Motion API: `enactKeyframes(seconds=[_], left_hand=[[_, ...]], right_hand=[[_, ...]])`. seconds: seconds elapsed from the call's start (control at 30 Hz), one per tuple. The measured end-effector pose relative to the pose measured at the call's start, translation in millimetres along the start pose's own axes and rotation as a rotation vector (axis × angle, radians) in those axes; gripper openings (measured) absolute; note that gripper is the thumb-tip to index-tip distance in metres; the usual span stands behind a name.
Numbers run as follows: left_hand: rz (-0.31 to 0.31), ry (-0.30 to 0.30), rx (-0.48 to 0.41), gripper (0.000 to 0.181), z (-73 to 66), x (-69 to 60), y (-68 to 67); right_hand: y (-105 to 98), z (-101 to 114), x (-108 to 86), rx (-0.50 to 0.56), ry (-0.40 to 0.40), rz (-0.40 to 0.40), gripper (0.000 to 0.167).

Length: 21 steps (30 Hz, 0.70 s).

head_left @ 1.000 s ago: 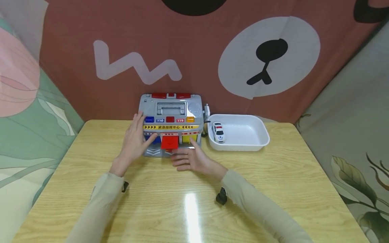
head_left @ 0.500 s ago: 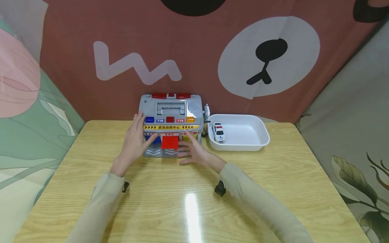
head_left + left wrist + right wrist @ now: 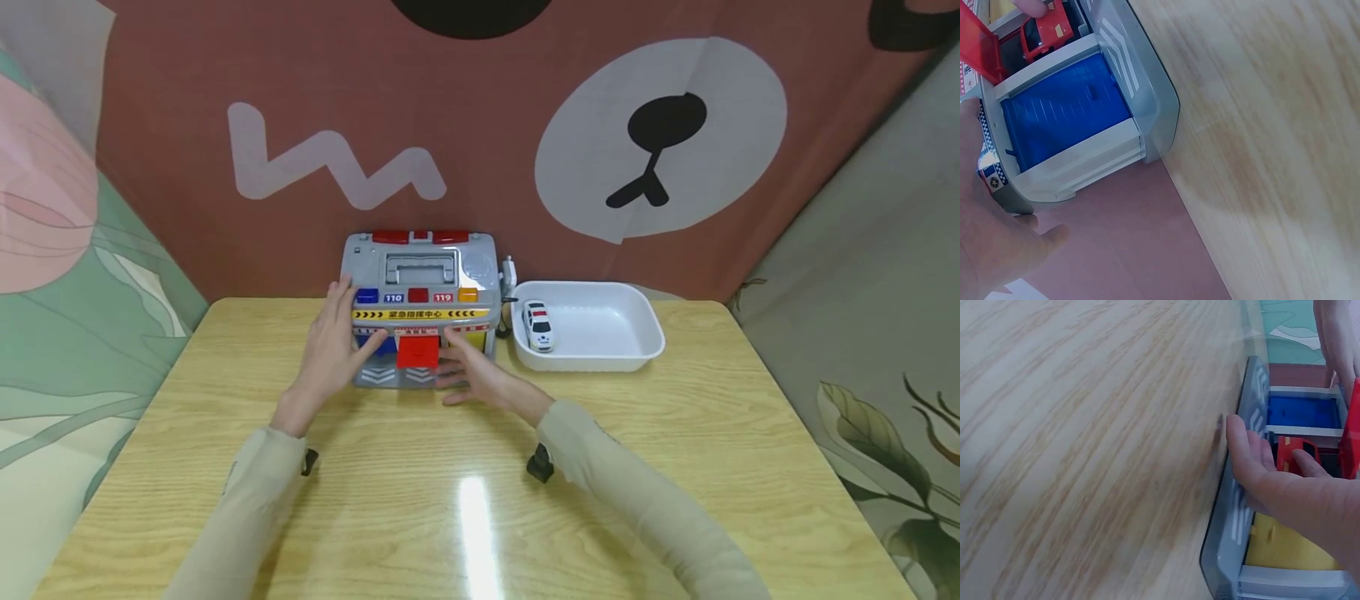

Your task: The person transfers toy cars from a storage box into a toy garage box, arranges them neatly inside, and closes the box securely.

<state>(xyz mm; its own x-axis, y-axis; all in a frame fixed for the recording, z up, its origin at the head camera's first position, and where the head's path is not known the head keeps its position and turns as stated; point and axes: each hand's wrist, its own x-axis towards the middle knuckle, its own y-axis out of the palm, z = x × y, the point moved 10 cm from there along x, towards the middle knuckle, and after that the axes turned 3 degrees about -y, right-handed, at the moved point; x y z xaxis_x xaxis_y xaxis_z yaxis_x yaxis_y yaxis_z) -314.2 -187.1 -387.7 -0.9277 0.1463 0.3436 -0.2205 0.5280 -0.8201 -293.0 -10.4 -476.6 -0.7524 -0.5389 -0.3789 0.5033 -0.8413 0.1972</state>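
A grey toy garage (image 3: 438, 287) with a blue door (image 3: 1069, 109), a raised red door (image 3: 417, 352) and a yellow door (image 3: 1291, 547) stands at the back of the table. My left hand (image 3: 326, 354) rests against its left side, fingers straight along the edge and thumb at the front. In the middle bay sits a red toy car (image 3: 1286, 453), partly inside under the raised door. My right hand (image 3: 483, 375) reaches in front of this bay, its thumb touching the car's top while the other fingers extend past the garage's front edge. The head view hides the car.
To the garage's right stands a white plastic tray (image 3: 600, 358) with a white toy police car (image 3: 537, 325) at its left end. A small grey part with a cord (image 3: 508, 279) hangs on the garage's right side. A patterned cloth wall (image 3: 337, 67) rises behind.
My right hand has moved slightly right, then its thumb has come leftward from the yellow door to beside the red door. The left hand has stayed on the garage.
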Motion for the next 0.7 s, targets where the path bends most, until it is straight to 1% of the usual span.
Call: enactKeyframes(seconds=[0.1,0.27,0.47,0.57,0.7], left_hand=[[-0.007,0.001,-0.006,0.083,0.6,0.8,-0.1],[-0.02,0.009,-0.006,0.083,-0.1,3.3,-0.9],[-0.009,0.007,-0.006,0.084,1.1,2.3,0.5],[-0.013,0.014,-0.004,0.083,1.4,1.4,0.6],[-0.017,0.02,-0.001,0.084,0.8,1.6,1.0]], right_hand=[[-1.0,3.9,-2.0,0.001,-0.007,0.001,0.085],[-6.4,9.4,-4.1,0.0,-0.009,-0.019,0.085],[-6.9,8.4,-4.3,-0.037,-0.016,-0.003,0.083],[-6.5,8.2,-4.4,-0.054,-0.022,-0.014,0.084],[-6.5,7.4,-4.1,-0.042,-0.018,-0.032,0.088]])
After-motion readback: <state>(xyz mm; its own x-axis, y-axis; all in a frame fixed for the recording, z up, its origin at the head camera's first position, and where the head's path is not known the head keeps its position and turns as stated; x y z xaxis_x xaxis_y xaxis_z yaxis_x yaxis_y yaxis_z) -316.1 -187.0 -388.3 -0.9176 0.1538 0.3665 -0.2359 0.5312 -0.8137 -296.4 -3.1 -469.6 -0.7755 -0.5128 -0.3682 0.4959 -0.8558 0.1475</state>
